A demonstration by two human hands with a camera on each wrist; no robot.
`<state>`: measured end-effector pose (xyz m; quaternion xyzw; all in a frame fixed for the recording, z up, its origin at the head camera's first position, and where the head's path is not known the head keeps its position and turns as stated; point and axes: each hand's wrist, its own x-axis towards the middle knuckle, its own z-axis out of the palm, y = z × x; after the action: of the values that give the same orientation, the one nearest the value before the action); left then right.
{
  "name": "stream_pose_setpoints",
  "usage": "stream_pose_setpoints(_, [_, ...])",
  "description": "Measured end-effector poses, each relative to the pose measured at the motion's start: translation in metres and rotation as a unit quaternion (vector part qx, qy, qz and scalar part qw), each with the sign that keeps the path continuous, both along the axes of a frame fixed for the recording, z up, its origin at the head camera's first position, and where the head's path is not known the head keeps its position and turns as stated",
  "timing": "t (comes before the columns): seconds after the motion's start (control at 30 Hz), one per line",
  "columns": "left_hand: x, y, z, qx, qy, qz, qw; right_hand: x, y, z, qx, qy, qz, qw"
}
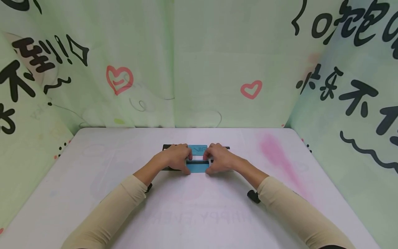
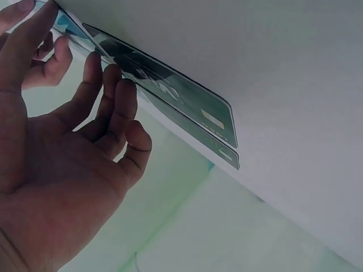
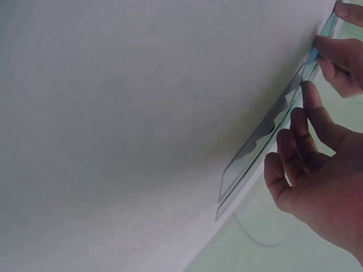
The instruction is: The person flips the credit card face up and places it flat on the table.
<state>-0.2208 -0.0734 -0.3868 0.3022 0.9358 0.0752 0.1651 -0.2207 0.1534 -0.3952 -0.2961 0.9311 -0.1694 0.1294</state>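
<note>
Two short rows of flat cards lie on the white table, one behind the other. In the near row, a blue card (image 1: 197, 168) with a dark stripe lies between both hands. My left hand (image 1: 178, 156) grips its left end with curled thumb and fingers. My right hand (image 1: 221, 157) does likewise at the right end. Behind it lies a blue VIP card (image 1: 198, 149). Dark cards with a chip mark (image 2: 187, 99) extend beside my left hand. Grey, dark-patterned cards (image 3: 258, 139) lie beside my right hand. Fingers cover parts of the rows in the head view.
The white table (image 1: 192, 214) bears a pink smear (image 1: 278, 155) on the right. Pale green curtains (image 1: 202, 69) with black writing and red hearts stand behind and on both sides. Dark wrist straps (image 1: 253, 196) show at the sleeves.
</note>
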Motion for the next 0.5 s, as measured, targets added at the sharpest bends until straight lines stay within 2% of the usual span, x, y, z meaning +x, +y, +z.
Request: stream_pose_setpoints(0.5, [0.0011, 0.001, -0.0036, 0.014, 0.013, 0.007, 0.9998, 0.0069, 0.0049, -0.0004, 0.008, 0.012, 0.019, 0.9997])
